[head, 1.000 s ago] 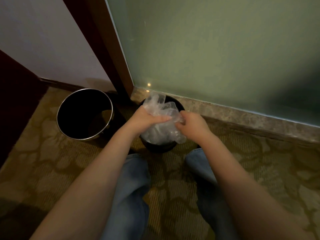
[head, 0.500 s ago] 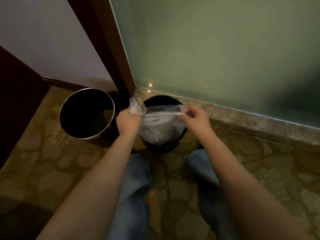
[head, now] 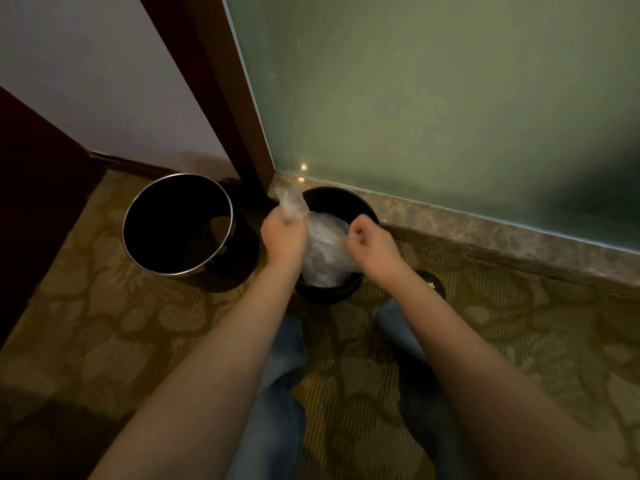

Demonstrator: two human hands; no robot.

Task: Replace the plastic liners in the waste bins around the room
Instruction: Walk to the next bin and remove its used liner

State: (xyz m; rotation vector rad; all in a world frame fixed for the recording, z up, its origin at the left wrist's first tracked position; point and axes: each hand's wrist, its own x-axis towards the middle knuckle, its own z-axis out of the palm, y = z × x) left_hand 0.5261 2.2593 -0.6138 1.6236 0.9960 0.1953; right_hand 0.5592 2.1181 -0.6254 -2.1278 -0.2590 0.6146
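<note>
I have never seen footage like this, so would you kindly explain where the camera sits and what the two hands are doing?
There is no machine: a person wears one wide-angle camera on the head, so this picture looks down at their own bare arms and jeans. Two bins stand on the patterned carpet beside a frosted glass panel: a metal-rimmed bin on the left and a smaller black bin in front of the person. The left hand grips a bunched end of a clear plastic liner and the right hand pinches its other edge, holding it over the black bin's mouth. It is not yet fitted over the rim.
</note>
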